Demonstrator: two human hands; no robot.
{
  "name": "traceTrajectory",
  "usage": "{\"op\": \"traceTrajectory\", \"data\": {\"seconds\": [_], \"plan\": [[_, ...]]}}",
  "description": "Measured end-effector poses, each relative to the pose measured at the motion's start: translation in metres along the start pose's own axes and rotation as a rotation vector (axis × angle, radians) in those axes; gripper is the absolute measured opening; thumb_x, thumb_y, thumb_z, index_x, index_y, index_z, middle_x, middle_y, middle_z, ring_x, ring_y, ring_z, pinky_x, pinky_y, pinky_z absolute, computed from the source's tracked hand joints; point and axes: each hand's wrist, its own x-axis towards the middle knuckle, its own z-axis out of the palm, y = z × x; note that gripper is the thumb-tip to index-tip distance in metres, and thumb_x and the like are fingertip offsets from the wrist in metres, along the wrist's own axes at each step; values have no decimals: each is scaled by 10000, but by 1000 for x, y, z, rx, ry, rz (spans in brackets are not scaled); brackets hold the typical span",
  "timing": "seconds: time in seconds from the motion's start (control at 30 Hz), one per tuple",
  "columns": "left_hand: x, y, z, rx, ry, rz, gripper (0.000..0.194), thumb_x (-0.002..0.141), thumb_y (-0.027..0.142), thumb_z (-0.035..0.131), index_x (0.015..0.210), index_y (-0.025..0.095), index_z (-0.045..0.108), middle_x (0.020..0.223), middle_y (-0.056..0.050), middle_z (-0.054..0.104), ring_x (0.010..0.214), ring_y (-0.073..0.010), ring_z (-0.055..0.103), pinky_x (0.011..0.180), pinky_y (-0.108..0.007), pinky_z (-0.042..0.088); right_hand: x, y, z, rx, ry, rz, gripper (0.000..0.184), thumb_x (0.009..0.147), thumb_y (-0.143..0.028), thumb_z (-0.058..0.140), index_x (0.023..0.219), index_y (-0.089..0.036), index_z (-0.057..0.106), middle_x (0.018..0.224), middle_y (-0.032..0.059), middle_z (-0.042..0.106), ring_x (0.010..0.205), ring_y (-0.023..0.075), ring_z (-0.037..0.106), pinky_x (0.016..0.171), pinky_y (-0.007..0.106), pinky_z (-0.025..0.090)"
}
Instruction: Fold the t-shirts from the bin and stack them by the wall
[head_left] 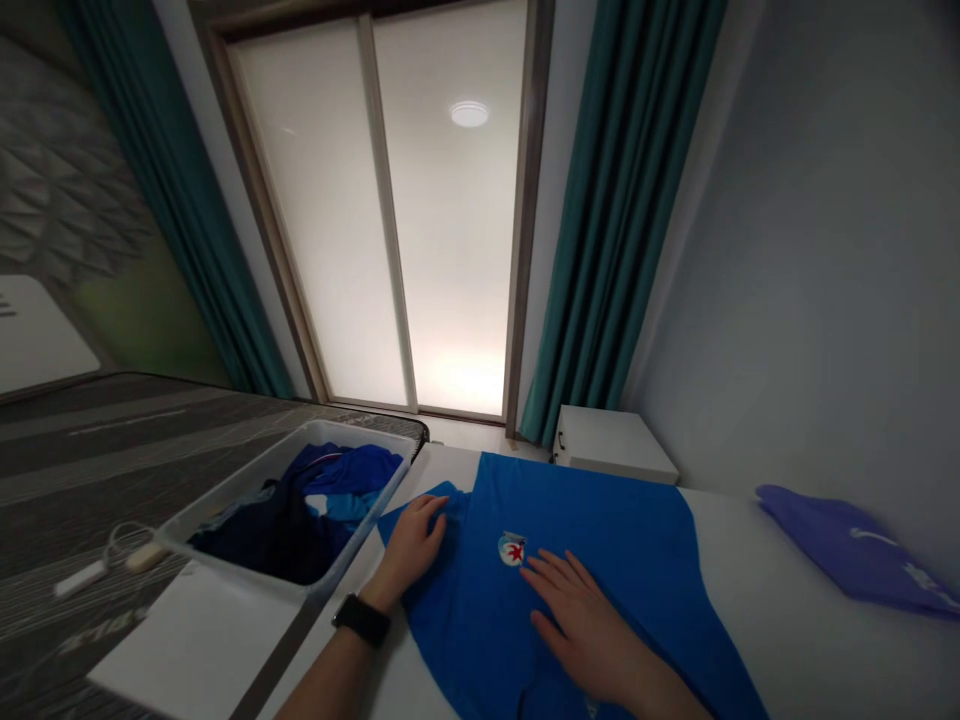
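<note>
Where right hand (589, 630) ends, red-star logo (512, 548)

This is a bedroom, in a home or perhaps a hotel. A white-covered bed (810, 640) runs toward a tall frosted sliding door (450, 210) framed by floor-length teal curtains (622, 220), with a small white bedside cabinet (615, 445) in the corner. To the left lie a second bed with a dark striped cover (97, 450) and a sculpted, padded wall panel (67, 180).
</note>
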Motion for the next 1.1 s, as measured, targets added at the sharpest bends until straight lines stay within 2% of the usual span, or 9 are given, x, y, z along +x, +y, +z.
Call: {"op": "traceTrajectory", "data": {"seconds": [0.07,0.13,0.23,0.33,0.43,0.57,0.87,1.0,1.1], "plan": [[1,-3,-3,-37,-5,-23,344,856,280,479,1096,172,701,1073,-123,697,1028,-269,640,942,-429,495,12,-7,0,11,30,-57,471,953,-312,421,1410,-232,503,1476,61,476,1398,253,349,1193,498,139],[2,-4,-6,-94,4,-47,349,857,299,483,1104,168,692,1059,-121,703,1015,-264,646,939,-424,494,29,-9,-2,29,71,-125,433,941,-257,437,1355,-225,560,1385,76,559,1310,251,449,1147,468,255],[3,-4,-10,-212,84,-127,367,857,360,495,1106,168,684,1030,-110,713,978,-260,659,926,-418,492,68,-8,-5,40,125,-199,382,944,-206,421,1269,-211,623,1193,87,660,1114,242,567,975,395,418],[5,-6,-15,-362,183,-233,392,860,427,475,1043,163,701,934,-90,724,920,-256,670,891,-404,495,116,-9,-4,32,184,-245,351,955,-175,404,1188,-200,665,1087,75,691,1007,215,600,873,325,443],[7,-6,-21,-485,260,-297,399,850,457,477,983,159,706,828,-65,710,858,-246,668,851,-382,497,158,-14,4,9,214,-272,331,951,-136,414,1140,-196,679,1077,67,693,1008,198,596,883,300,425],[7,-3,-26,-559,355,-337,354,838,443,511,945,154,684,748,-39,673,783,-221,650,785,-346,496,194,-27,14,-51,240,-290,330,945,-99,409,1125,-188,671,1108,78,683,1053,212,564,919,333,391],[6,-5,-30,-607,492,-330,291,864,398,502,911,163,667,699,-11,619,705,-176,606,710,-296,486,233,-56,23,-207,158,-389,344,879,-89,516,1172,-217,642,1156,107,638,1121,249,518,944,387,348],[6,-9,-27,-579,452,-369,294,868,386,492,945,159,662,732,-18,628,726,-184,617,724,-308,503,239,-57,25,-229,145,-376,266,859,-102,542,1071,-189,677,1058,112,641,1079,255,524,928,388,346],[5,-15,-19,-486,396,-350,318,885,317,445,1089,157,630,905,-63,660,873,-209,640,830,-352,510,238,-55,25,-212,152,-357,162,853,-137,577,962,-184,686,1028,96,629,1047,242,532,901,365,353]]}}
